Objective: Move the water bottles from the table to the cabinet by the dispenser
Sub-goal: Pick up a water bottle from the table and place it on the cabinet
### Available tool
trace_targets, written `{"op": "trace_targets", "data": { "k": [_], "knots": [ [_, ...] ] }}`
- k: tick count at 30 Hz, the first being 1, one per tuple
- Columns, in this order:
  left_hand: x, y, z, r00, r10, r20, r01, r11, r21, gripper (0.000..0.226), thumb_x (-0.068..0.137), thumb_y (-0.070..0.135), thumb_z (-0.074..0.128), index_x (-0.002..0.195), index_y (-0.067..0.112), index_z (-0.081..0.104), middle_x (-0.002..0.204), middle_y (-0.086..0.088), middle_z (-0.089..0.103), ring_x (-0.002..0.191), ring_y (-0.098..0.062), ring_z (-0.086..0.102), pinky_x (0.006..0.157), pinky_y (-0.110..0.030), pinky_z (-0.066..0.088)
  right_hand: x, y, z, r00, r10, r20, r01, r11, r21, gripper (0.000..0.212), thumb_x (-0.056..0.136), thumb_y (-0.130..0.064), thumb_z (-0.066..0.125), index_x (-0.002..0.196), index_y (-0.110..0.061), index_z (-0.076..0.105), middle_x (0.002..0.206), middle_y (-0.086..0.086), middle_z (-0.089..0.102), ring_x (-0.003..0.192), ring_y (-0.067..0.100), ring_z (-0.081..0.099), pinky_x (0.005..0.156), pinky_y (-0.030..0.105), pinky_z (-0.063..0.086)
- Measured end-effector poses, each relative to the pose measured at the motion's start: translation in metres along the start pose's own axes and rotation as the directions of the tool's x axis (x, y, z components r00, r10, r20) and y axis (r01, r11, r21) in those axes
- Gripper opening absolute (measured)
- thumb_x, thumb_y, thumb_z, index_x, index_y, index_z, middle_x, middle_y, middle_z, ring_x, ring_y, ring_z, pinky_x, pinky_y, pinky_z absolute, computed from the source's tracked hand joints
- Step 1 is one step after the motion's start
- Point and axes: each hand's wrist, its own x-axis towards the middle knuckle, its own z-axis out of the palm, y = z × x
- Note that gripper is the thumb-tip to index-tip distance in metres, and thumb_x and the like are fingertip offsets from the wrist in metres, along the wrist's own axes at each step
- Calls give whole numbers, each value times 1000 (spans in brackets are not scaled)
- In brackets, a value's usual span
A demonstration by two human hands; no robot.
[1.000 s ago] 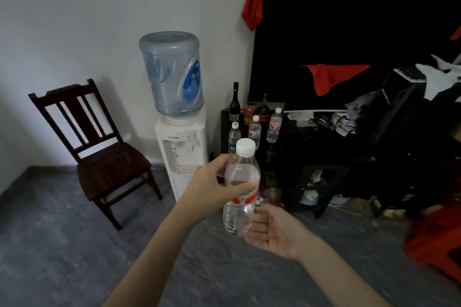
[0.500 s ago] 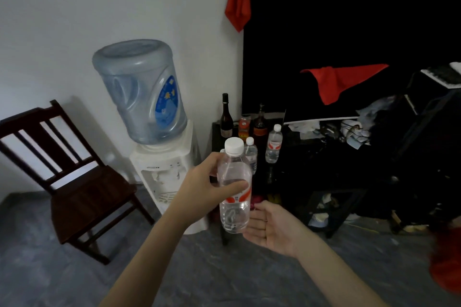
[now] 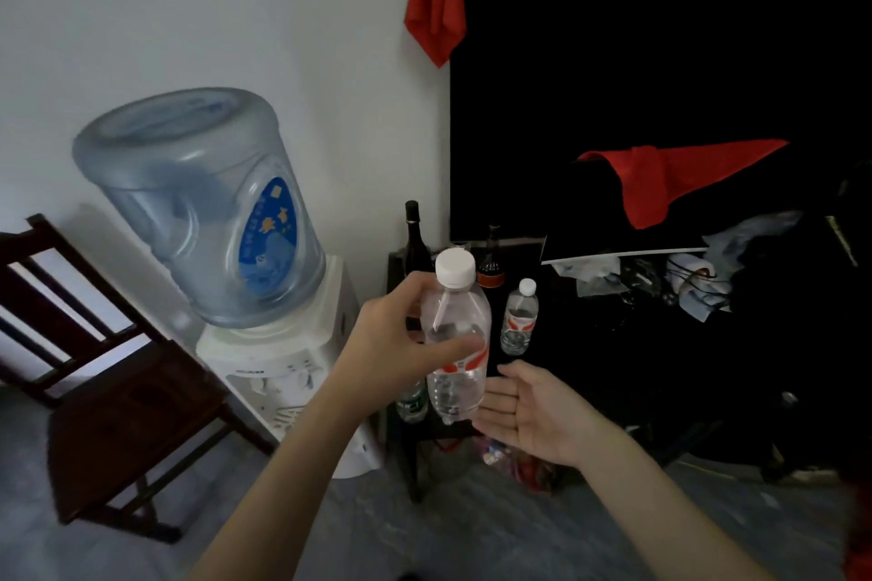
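Gripping the clear water bottle (image 3: 456,344) around its upper body, the left hand (image 3: 401,344) has the thumb across the front, just above the red-and-white label, and the other fingers curled behind. The bottle stands upright in the air with its white cap on top, near the camera and in front of the dark cabinet (image 3: 401,429). The right hand (image 3: 528,410) is spread wide, palm turned toward the bottle's lower right side, just beside the base; whether it touches cannot be told. It carries nothing.

Farther off, a second small water bottle (image 3: 519,318) already stands on the cabinet top, to the right of the held one. A tall dark bottle (image 3: 415,234) and another dark one with an orange label (image 3: 490,259) stand at the far edge. A green-labelled bottle (image 3: 413,401) peeks out low, behind the left wrist. The water dispenser (image 3: 283,368) with its blue jug (image 3: 198,212) stands directly left of the cabinet, and a wooden chair (image 3: 118,392) sits farther left.

The step in hand appears to be carrying the bottle in for placement. To do it well, the person should keep it vertical, lower it onto a free patch of the top left of the standing small bottle, and avoid brushing the tall bottles behind. The open right hand could steady the base. The cabinet top is dark and hard to read, so the edge deserves care before release.
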Motion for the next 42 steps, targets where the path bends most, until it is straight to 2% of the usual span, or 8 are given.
{"op": "trace_targets", "data": {
  "k": [4, 8, 12, 22, 25, 32, 37, 42],
  "knots": [
    [42, -15, -10, 1000, 21, -21, -21, 1000, -9, 55, 75, 35, 88, 123, 30, 61, 104, 15, 73, 96, 4, 69, 79, -11, 53, 36, -37, 8, 999, -32, -8, 31, 999, -24, 45, 99, -30, 49, 123, 6, 63, 120, 24, 69, 115, 35, 65, 94, 42, 53],
    [90, -37, -26, 999, 36, -23, -37, 998, -44, 60, 72, 44, 86, 125, 32, 60, 107, 16, 73, 99, 2, 70, 84, -21, 59, 75, -81, 23, 997, -72, -7, 70, 989, -133, 44, 99, -30, 51, 122, 5, 64, 118, 23, 70, 113, 35, 66, 95, 41, 54],
    [145, -56, -48, 997, 57, -48, -59, 997, -57, 56, 74, 35, 89, 121, 36, 59, 103, 20, 71, 97, 9, 67, 79, -9, 53, 114, -128, 43, 996, -84, -6, 81, 976, -204, 45, 98, -33, 53, 121, 4, 65, 115, 22, 71, 108, 32, 69, 93, 40, 55],
    [223, -144, -65, 999, 13, 35, -11, 999, -39, 56, 73, 26, 92, 113, 38, 56, 97, 30, 64, 93, 25, 58, 76, 2, 42, 233, -181, 54, 993, 105, -55, -115, 966, -233, 52, 100, -39, 50, 126, 4, 61, 119, 24, 69, 111, 33, 68, 97, 40, 52],
    [230, -182, -56, 993, -43, 107, 52, 996, -76, 59, 74, 29, 92, 117, 46, 54, 105, 29, 69, 103, 14, 63, 82, -6, 49, 273, -175, 46, 978, 188, -93, -207, 935, -287, 57, 98, -44, 53, 128, 4, 59, 119, 23, 69, 112, 33, 67, 96, 41, 54],
    [230, -276, -13, 962, -198, 190, 220, 970, -104, 62, 70, 28, 94, 121, 26, 60, 111, 19, 69, 107, 9, 63, 83, -7, 48, 359, -141, 10, 918, 357, -172, -394, 868, -303, 52, 97, -44, 54, 127, -2, 62, 118, 20, 70, 112, 33, 67, 95, 41, 55],
    [223, -326, 19, 938, -255, 237, 277, 958, -68, 63, 68, 33, 95, 119, 26, 59, 111, 15, 69, 106, 0, 66, 85, -25, 58, 397, -114, -4, 883, 392, -259, -466, 798, -383, 41, 97, -35, 55, 120, -3, 64, 118, 19, 70, 110, 31, 66, 98, 41, 52],
    [215, -352, 40, 934, -255, 250, 262, 965, 3, 61, 71, 35, 93, 119, 22, 57, 113, 10, 67, 106, -7, 66, 85, -38, 59, 416, -98, -21, 858, 382, -344, -500, 772, -391, 40, 98, -32, 56, 123, -1, 60, 120, 18, 66, 109, 30, 64, 85, 38, 54]
  ]
}}
